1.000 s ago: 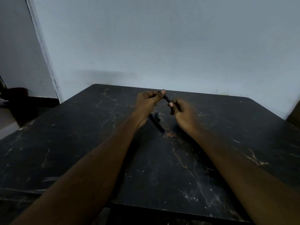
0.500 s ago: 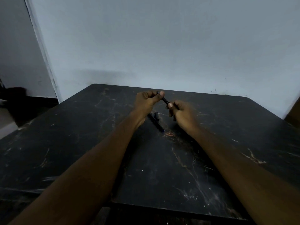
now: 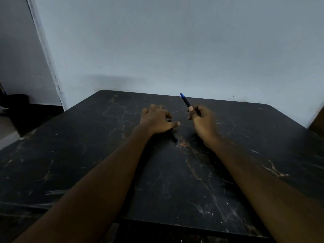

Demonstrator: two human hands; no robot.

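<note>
My right hand [image 3: 201,121] grips a dark pen [image 3: 186,101] whose bare blue tip points up and away to the left. My left hand [image 3: 156,120] is low over the black table [image 3: 175,181], back towards me and fingers curled. A small dark piece, seemingly the pen cap [image 3: 169,121], shows between its thumb and fingers. A second dark pen [image 3: 174,138] lies on the table under that hand, with only its blue near end visible. The two hands are apart.
The table's far edge meets a pale wall [image 3: 175,50]. A white door frame [image 3: 47,55] runs down the left, with dark floor items beyond it. The table's front edge [image 3: 192,227] is near my body.
The hands were together on one pen; they have pulled apart. The right hand's pen now shows a bare blue tip. My left hand dropped towards the pen on the table.
</note>
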